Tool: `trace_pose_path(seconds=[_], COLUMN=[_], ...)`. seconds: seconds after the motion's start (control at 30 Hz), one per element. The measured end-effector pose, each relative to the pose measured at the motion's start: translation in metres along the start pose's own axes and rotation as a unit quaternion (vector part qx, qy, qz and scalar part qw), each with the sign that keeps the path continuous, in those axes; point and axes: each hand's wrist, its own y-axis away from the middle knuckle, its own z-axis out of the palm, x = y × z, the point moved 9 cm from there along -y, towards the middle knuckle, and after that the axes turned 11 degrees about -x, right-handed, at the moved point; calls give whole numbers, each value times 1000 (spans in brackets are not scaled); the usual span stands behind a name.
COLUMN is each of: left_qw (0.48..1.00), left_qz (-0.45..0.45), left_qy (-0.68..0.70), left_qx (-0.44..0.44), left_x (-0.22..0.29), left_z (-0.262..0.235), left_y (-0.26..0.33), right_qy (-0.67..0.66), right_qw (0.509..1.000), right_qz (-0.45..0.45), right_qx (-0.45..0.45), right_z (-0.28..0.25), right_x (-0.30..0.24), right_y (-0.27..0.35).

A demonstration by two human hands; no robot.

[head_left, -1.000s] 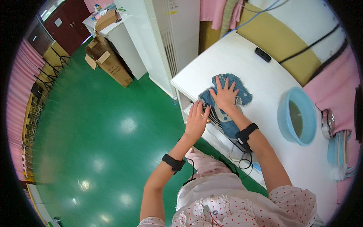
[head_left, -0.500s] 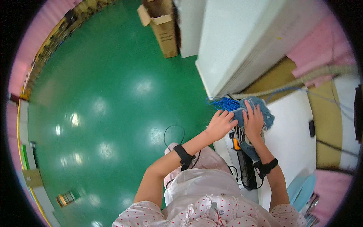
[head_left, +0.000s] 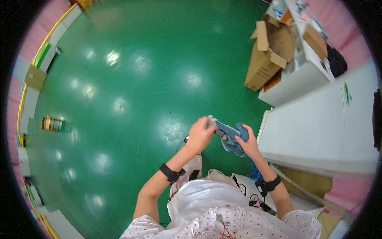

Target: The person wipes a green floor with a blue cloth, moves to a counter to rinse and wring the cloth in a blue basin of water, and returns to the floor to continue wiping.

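Observation:
A piece of blue denim cloth with paler edges hangs over the green floor, stretched between my two hands; its exact kind I cannot make out. My left hand pinches its light-coloured left end between thumb and fingers. At the other end, my right hand grips a bunched blue part, thumb on the near side. Black straps circle both wrists.
A tall white cabinet stands at my right, with an open cardboard box beyond it. Blue cord and a ribbed hose lie near my right forearm. A small stool-like object sits far left on the green floor.
I have turned left, away from the white table. The denim cloth has come off it, and both hands now hold it out over the floor, further apart than before.

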Motion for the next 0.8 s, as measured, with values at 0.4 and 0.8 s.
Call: trace_pose_path(seconds=[0.4, 0.8], left_qw=[933, 795], left_qz=[-359, -501], left_qy=[-6, 101], left_qx=[13, 326], left_x=[-241, -411], left_z=[-122, -246], left_y=[32, 74], right_qy=[65, 221], right_qw=[944, 854], right_qz=[-54, -184], right_qx=[-321, -433], right_z=[131, 231], right_x=[-108, -173], right_y=[-287, -538])
